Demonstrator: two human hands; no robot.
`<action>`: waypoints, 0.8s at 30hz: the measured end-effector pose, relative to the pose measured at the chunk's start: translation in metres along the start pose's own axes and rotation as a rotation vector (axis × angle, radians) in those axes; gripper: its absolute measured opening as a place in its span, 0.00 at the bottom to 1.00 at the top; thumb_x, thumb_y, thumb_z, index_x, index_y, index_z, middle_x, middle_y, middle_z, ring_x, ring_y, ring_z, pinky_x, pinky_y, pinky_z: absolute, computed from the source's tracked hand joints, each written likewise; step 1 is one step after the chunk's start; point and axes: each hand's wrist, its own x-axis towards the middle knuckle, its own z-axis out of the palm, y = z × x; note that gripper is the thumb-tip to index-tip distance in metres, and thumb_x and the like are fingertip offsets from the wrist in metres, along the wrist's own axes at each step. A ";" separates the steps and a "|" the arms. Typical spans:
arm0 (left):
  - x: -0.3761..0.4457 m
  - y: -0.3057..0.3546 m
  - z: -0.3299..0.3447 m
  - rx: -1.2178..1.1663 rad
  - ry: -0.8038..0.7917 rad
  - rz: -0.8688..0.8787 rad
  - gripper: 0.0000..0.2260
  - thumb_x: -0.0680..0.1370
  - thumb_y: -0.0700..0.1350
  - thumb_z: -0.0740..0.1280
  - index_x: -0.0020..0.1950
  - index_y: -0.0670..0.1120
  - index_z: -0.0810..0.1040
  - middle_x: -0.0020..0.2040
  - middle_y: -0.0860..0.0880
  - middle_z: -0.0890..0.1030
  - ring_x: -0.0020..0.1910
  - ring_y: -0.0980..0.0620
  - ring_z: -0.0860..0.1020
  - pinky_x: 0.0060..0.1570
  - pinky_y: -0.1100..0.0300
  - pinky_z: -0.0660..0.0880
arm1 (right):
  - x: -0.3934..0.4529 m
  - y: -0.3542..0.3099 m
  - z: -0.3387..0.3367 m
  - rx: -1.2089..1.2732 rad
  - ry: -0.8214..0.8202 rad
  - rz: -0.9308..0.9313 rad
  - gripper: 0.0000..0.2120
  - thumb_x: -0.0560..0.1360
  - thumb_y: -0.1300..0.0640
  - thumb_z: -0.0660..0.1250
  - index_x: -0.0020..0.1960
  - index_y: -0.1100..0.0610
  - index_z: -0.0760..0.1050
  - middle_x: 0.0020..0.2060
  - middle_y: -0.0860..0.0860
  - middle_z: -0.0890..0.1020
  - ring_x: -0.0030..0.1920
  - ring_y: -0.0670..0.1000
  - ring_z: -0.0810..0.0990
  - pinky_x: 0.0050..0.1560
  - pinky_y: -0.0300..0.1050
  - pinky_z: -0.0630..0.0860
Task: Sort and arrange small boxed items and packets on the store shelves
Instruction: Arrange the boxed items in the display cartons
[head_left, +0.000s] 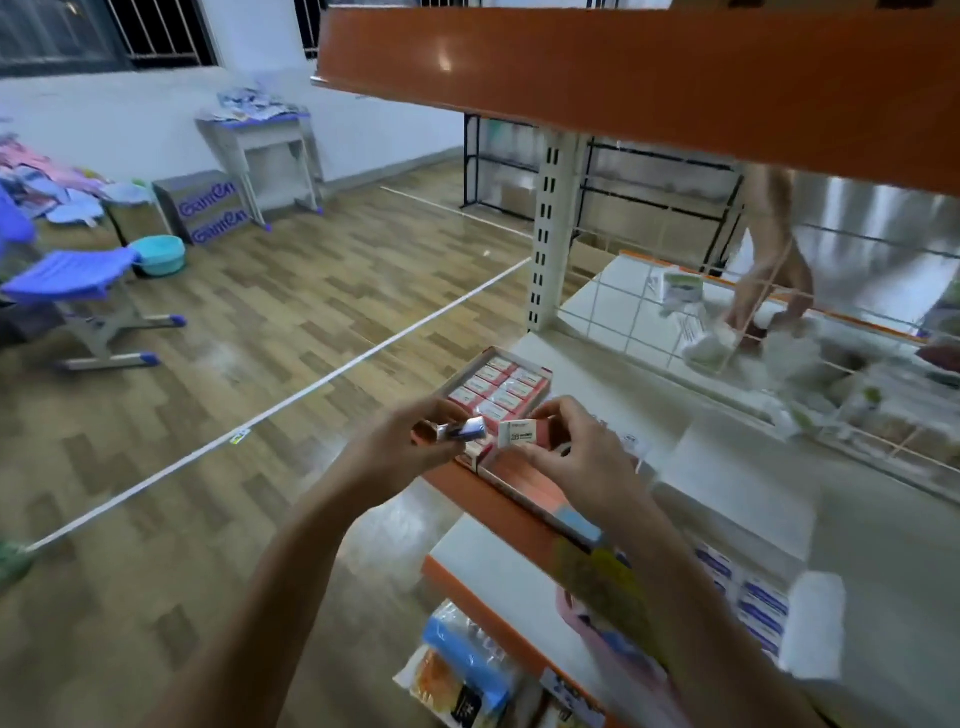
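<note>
At the shelf's (727, 467) front edge, my right hand (576, 457) pinches a light, stiff box (522, 434) by its ends; my left hand (410, 441) grips a small packet (462, 430).

A purple stool (72, 278) stands on the wooden floor (260, 322), a teal basin (157, 254) just behind it. Near the wall are a grey cardboard box (205, 205) and a small desk (265, 150).

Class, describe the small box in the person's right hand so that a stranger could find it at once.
Start at the middle shelf with the orange edge. At its left end stands a tray of pink boxes. Just in front, the right hand pinches one box, alone lifted, white label facing you.
</note>
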 end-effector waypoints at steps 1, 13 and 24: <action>0.008 -0.008 -0.006 -0.008 -0.017 0.005 0.17 0.72 0.45 0.73 0.48 0.68 0.76 0.45 0.61 0.80 0.43 0.57 0.78 0.45 0.51 0.77 | 0.009 -0.001 0.007 -0.030 0.002 -0.002 0.13 0.72 0.50 0.70 0.53 0.48 0.70 0.43 0.40 0.77 0.42 0.37 0.75 0.39 0.26 0.71; 0.102 -0.079 -0.052 -0.158 -0.245 0.068 0.09 0.72 0.45 0.73 0.46 0.59 0.79 0.44 0.57 0.81 0.45 0.57 0.79 0.43 0.60 0.74 | 0.081 -0.010 0.083 -0.380 0.085 0.160 0.14 0.72 0.47 0.69 0.55 0.50 0.73 0.53 0.45 0.73 0.57 0.44 0.68 0.49 0.36 0.61; 0.137 -0.094 -0.049 -0.197 -0.481 0.224 0.13 0.72 0.48 0.71 0.46 0.68 0.76 0.46 0.64 0.79 0.45 0.60 0.77 0.44 0.62 0.71 | 0.092 -0.021 0.113 -0.562 0.156 0.345 0.20 0.74 0.43 0.65 0.63 0.50 0.69 0.60 0.47 0.67 0.63 0.47 0.63 0.63 0.41 0.61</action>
